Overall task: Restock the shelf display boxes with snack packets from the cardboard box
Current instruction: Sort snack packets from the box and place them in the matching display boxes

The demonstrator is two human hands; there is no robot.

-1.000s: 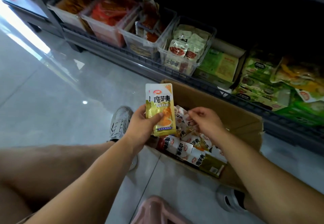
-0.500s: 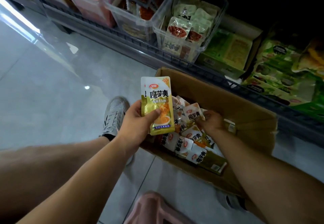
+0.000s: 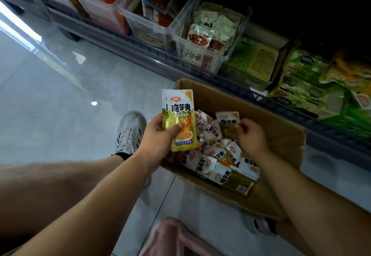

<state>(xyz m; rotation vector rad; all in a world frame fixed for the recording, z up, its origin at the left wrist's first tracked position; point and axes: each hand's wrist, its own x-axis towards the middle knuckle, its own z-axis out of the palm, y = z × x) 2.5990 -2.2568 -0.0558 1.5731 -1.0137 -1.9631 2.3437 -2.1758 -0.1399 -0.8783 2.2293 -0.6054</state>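
A brown cardboard box [image 3: 285,135] sits on the floor, holding several white-and-gold snack packets [image 3: 212,161]. My left hand [image 3: 158,137] grips one gold packet [image 3: 179,119] upright at the box's left edge, thumb across its front. Inside the box, my right hand [image 3: 251,135] pinches another packet [image 3: 227,123] lifted slightly off the pile. Beyond the box, on the low shelf, stand clear plastic display boxes [image 3: 210,41] of packets and green display cartons [image 3: 251,63].
A dark metal shelf rail [image 3: 140,45] runs diagonally just beyond the box. My left shoe [image 3: 129,133] rests on the grey tiled floor beside the box, the right shoe [image 3: 261,225] near its front corner. A pink garment [image 3: 174,237] shows at the bottom edge.
My right hand has dug into the pile and lifted a packet up from it. The left hand keeps holding its gold packet. The view has tilted down closer to the box.
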